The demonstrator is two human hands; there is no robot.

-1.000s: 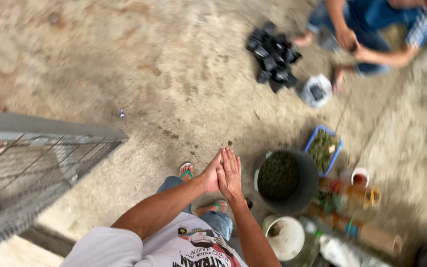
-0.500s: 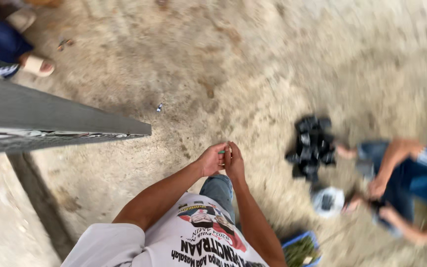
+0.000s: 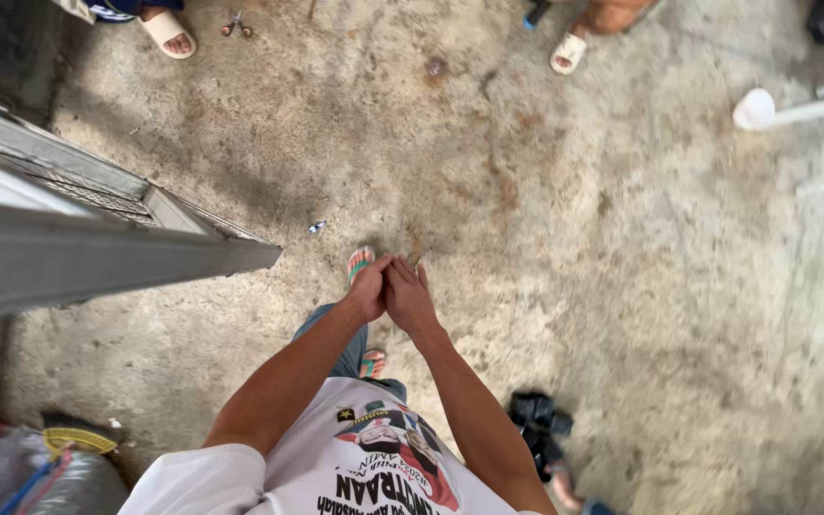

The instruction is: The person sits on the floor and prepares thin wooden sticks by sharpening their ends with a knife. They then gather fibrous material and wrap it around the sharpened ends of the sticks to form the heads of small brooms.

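Left hand [image 3: 369,289] and right hand [image 3: 408,298] are pressing together mid-frame, fingers closed; can't tell if anything's between them. Looks like rubbing or wiping step. Metal cage [image 3: 97,238] sitting left, concrete floor [image 3: 622,286] below.

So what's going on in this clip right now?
A person stands on a bare concrete floor, looking down, with the left hand and right hand pressed together in front of the body; no object shows between them. A grey metal frame juts in beside the left arm. Other people's sandalled feet show at the far edge.
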